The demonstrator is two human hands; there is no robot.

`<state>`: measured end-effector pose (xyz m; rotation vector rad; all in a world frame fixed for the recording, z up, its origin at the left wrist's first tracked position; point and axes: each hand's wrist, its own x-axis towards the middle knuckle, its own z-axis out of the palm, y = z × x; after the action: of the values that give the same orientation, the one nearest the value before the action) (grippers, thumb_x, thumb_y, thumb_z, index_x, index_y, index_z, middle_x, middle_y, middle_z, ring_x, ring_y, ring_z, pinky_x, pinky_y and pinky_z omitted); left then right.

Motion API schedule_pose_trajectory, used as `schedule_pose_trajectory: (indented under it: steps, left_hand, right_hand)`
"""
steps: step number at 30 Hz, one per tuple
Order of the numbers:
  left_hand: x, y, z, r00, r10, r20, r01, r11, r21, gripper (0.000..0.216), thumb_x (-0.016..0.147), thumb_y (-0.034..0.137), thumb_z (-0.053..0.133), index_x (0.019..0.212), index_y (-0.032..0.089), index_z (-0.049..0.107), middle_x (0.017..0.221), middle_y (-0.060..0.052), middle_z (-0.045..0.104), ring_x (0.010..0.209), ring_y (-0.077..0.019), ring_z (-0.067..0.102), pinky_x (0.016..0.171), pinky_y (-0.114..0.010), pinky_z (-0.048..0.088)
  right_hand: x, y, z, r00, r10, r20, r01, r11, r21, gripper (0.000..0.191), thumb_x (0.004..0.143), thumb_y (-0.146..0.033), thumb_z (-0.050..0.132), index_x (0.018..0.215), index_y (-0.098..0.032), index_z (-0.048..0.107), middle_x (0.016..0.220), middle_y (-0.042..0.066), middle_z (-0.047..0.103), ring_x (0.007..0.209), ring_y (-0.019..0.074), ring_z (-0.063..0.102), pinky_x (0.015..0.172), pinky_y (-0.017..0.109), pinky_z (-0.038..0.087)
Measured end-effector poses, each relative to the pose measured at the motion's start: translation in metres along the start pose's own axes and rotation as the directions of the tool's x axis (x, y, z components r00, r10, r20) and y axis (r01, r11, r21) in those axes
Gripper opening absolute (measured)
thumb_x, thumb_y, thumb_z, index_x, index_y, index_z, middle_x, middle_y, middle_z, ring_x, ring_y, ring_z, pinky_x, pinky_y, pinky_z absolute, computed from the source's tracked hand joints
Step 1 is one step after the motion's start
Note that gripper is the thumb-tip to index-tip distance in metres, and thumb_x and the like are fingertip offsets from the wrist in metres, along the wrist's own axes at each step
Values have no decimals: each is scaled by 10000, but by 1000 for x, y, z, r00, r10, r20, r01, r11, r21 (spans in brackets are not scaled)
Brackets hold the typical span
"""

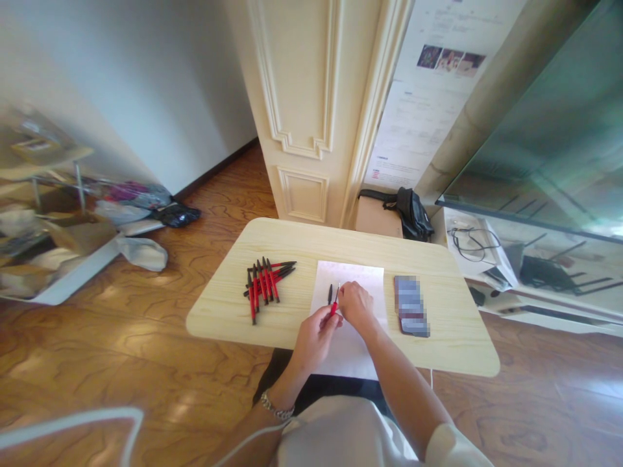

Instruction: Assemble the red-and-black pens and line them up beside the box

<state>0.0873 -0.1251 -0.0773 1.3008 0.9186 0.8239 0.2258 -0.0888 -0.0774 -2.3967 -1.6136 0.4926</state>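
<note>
My left hand (315, 337) and my right hand (357, 306) meet over a white sheet of paper (348, 279) on a small light wooden table (228, 305). Both are closed on one red pen (335, 305), the left pinching its red body and the right at its thin upper end. A small black pen part (329, 293) lies on the paper just left of the hands. A pile of several red and black pens (265, 280) lies on the table to the left. My left wrist wears a metal bracelet.
A phone (411, 305) lies on the table right of the paper. Beyond the table are a cream panelled door, a black bag (413, 211) on a box, a glass-topped stand with cables at right, and cluttered shelves and bags at left on the wood floor.
</note>
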Motion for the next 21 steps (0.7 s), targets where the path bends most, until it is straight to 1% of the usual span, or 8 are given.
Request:
schedule_pose_trajectory:
  steps: [3, 6, 9, 11, 13, 15, 18, 21]
  left_hand:
    - [0, -1, -1, 1000, 1, -9, -1, 1000, 2, 391, 866, 416, 512, 1134, 142, 589, 945, -94, 691, 878, -212, 662, 831, -350, 515]
    - [0, -1, -1, 1000, 6, 7, -6, 1000, 10, 390, 876, 409, 498, 1147, 140, 582, 936, -94, 685, 867, -204, 658, 836, -355, 507]
    - [-1, -2, 1, 1000, 8, 21, -8, 1000, 28, 387, 879, 407, 494, 1144, 138, 581, 913, -89, 679, 857, -199, 650, 834, -350, 499]
    - [-1, -1, 4, 999, 13, 30, -14, 999, 38, 383, 881, 406, 493, 1140, 140, 583, 906, -86, 678, 854, -195, 644, 829, -340, 495]
    - [-1, 0, 6, 999, 20, 41, -22, 998, 52, 374, 884, 404, 489, 1136, 146, 586, 901, -81, 676, 848, -189, 638, 825, -326, 490]
    - [-2, 1, 7, 999, 23, 47, -27, 997, 75, 369, 885, 404, 487, 1134, 152, 588, 894, -74, 674, 838, -183, 633, 820, -315, 484]
    - [-3, 2, 7, 998, 27, 51, -33, 993, 110, 361, 884, 405, 488, 1126, 158, 593, 878, -64, 672, 812, -176, 627, 801, -301, 480]
    - [-3, 3, 7, 998, 38, 51, -44, 991, 128, 346, 886, 400, 486, 1111, 162, 596, 853, -56, 667, 792, -171, 621, 783, -292, 477]
  right_hand:
    - [0, 6, -2, 1000, -9, -13, 11, 995, 94, 200, 856, -269, 471, 882, -175, 646, 939, 128, 654, 865, 238, 613, 720, 330, 420]
    - [1, 17, -9, 998, -41, -51, 59, 912, 407, 205, 838, -293, 481, 877, -178, 647, 838, 77, 667, 785, 196, 602, 702, 304, 425]
    - [1, 24, -21, 998, -42, -55, 68, 673, 737, 261, 800, -336, 512, 948, -170, 649, 778, 40, 653, 675, 151, 564, 616, 263, 422]
    - [-1, 24, -30, 999, -33, -35, 46, 487, 872, 304, 787, -374, 532, 987, -173, 641, 794, 38, 641, 629, 127, 531, 540, 232, 388]
    - [-5, 22, -38, 999, -29, -18, 27, 330, 944, 312, 770, -404, 568, 970, -174, 632, 819, 46, 635, 614, 111, 509, 494, 208, 345]
    - [-9, 18, -45, 1000, -27, -5, 11, 222, 975, 307, 741, -419, 617, 921, -171, 626, 828, 52, 636, 611, 104, 497, 473, 198, 317]
    - [-14, 13, -51, 999, -31, 17, -13, 128, 992, 286, 715, -417, 662, 866, -176, 625, 830, 45, 644, 603, 95, 482, 463, 197, 296]
    - [-18, 11, -53, 998, -48, 33, -29, 84, 996, 261, 712, -396, 681, 850, -180, 631, 831, 36, 649, 601, 87, 471, 467, 197, 289]
